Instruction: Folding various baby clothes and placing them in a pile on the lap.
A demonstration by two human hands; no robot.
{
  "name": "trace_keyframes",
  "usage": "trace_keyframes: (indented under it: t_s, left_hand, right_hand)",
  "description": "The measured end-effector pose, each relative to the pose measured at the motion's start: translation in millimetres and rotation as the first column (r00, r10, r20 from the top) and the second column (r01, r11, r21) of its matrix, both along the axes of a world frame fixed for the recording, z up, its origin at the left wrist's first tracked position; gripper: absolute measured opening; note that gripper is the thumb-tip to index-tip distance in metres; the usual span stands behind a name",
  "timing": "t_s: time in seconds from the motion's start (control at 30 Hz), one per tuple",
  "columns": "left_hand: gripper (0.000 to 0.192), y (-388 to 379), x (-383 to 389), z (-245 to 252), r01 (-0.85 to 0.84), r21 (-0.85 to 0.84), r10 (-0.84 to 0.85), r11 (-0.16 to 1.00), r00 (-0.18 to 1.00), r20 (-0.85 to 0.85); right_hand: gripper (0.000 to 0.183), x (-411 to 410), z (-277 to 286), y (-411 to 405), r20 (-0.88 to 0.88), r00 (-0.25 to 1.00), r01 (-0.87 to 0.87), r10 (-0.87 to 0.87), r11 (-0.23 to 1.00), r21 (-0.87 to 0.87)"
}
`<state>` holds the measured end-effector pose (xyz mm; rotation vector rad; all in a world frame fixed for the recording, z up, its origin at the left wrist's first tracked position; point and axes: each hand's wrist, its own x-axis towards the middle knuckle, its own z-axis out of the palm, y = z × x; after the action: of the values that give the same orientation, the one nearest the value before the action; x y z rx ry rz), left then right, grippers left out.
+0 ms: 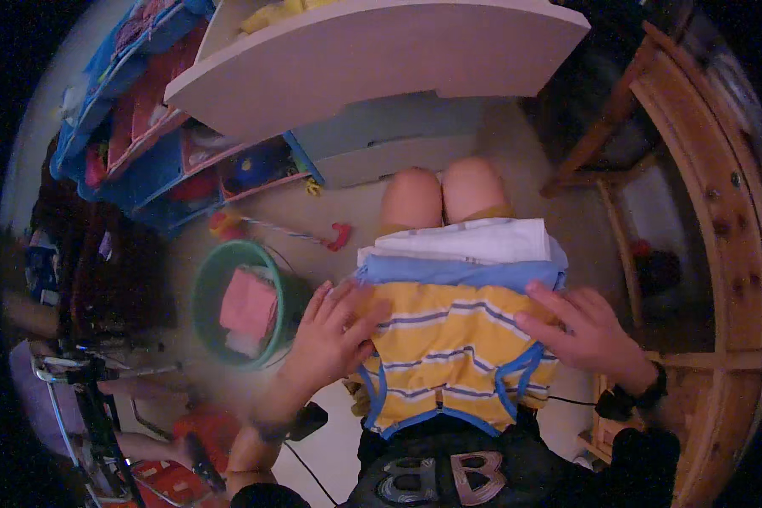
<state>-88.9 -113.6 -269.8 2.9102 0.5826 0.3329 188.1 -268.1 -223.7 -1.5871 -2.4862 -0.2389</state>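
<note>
A yellow sleeveless top (447, 346) with striped bands and blue trim lies spread across my lap, its neckline towards my body. My left hand (340, 327) is at its left edge, fingers apart and partly blurred. At the right edge, my right hand (584, 324) rests with fingers spread onto the cloth. Neither hand shows a clear grip. Just beyond the top lies a folded blue cloth (457, 272), and past that a folded white cloth (463, 242), both on my thighs below the bare knees.
A green bucket (203, 305) holding a folded pink cloth (249, 303) stands at left. Behind it lies a toy stick with a red handle (338, 237). A pale curved panel (381, 70) overhangs ahead. Toy bins (159, 165) are far left; a wooden frame (705, 209) stands right. Another person's leg (146, 446) shows lower left.
</note>
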Motion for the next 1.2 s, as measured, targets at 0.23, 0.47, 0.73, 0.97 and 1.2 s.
trace_keyframes:
  t_s: [0.23, 0.47, 0.73, 0.97, 1.2]
  left_hand:
    - [0.041, 15.5, -17.6, -24.5, 0.07, 0.19, -0.109, 0.979, 0.973, 0.205]
    - [0.023, 15.5, -2.8, 7.5, -0.06, -0.191, 0.158, 0.98, 0.82, 0.55]
    - [0.04, 22.4, -1.0, 3.6, -0.427, -0.667, 0.486, 0.61, 0.867, -0.11]
    - [0.044, 35.2, -5.8, -16.6, -0.471, -0.703, 0.497, 0.533, 0.847, -0.191]
    - [0.037, 40.1, -6.8, -18.8, -0.352, -0.808, 0.428, 0.472, 0.893, -0.139]
  right_hand:
    - [0.03, 23.5, -4.7, -0.1, -0.046, 0.991, -0.117, 0.123, 0.986, 0.118]
    - [0.019, 1.1, 2.1, -18.2, -0.614, 0.588, 0.462, -0.527, 0.841, -0.28]
    - [0.021, -13.6, -2.5, -3.8, -0.494, 0.39, 0.384, -0.777, 0.624, -0.68]
    - [0.015, 1.7, -9.7, -7.4, -0.571, 0.107, 0.245, -0.814, 0.578, -0.779]
    - [0.015, 0.9, -28.5, -7.7, -0.681, 0.198, 0.161, -0.705, 0.709, -0.687]
